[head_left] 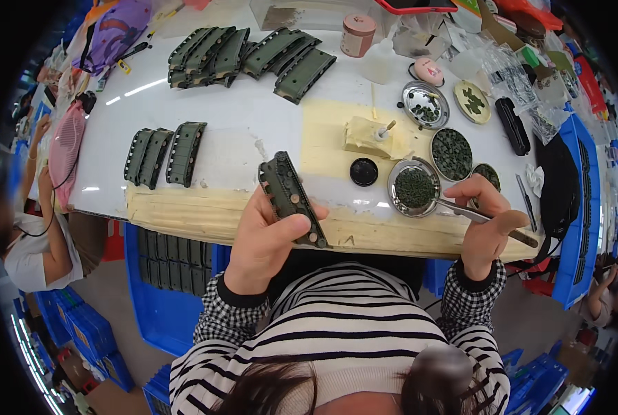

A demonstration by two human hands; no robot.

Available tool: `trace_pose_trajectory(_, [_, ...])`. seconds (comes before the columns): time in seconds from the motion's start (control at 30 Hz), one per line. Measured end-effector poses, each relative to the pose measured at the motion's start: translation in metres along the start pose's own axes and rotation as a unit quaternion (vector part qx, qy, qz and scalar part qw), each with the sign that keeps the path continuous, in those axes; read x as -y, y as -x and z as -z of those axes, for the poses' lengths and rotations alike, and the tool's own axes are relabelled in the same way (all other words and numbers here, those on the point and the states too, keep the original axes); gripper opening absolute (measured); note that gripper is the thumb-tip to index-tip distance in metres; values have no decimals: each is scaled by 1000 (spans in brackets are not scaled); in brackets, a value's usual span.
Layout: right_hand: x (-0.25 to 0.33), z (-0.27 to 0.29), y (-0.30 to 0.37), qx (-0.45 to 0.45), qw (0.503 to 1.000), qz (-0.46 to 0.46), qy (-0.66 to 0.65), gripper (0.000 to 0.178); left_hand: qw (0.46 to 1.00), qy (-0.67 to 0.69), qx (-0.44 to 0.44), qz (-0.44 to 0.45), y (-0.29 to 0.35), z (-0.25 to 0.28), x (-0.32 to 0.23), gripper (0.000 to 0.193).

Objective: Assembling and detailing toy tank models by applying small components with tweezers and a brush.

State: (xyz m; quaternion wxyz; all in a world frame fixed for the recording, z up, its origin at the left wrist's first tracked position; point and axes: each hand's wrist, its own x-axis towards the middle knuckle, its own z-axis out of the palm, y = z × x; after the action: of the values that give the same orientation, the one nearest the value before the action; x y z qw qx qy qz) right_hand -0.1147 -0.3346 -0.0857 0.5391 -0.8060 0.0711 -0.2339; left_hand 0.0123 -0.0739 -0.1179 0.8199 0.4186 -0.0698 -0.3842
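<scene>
My left hand [259, 238] grips a dark green model-tank hull part [286, 194] with small wheels along its side, tilted above the table's front edge. In my right hand [484, 225] is a pair of metal tweezers [469, 212], its tip at the rim of a round metal dish [397, 199]. Tiny dark green pieces [415, 188] fill that dish. Just behind it stands another round tin of larger green pieces [452, 153]. A round black lid [364, 172] lies left of the dish, near a tape-wrapped block [376, 138] with a stick standing in it.
Similar green parts lie at the left [158, 155] and in a stack [215, 55] at the back. A dish with a few pieces [425, 105], a pale lid [472, 102], a pink tin [358, 34] and a black case [512, 126] stand farther off. A blue crate [158, 315] sits below left.
</scene>
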Motion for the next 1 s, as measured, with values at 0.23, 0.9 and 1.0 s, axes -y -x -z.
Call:
trace_pose_trajectory(0.23, [-10, -6, -6, 13, 992, -26, 121, 20, 992, 119, 35, -5, -14, -18, 23, 39])
trace_pose_trajectory(0.9, [-29, -21, -18, 24, 985, 6, 168, 13, 998, 39, -57, 2, -22, -40, 27, 21])
trace_pose_trajectory(1.0, [-25, -21, -18, 20, 988, 12, 152, 13, 997, 42, -64, 3, -23, -41, 27, 23])
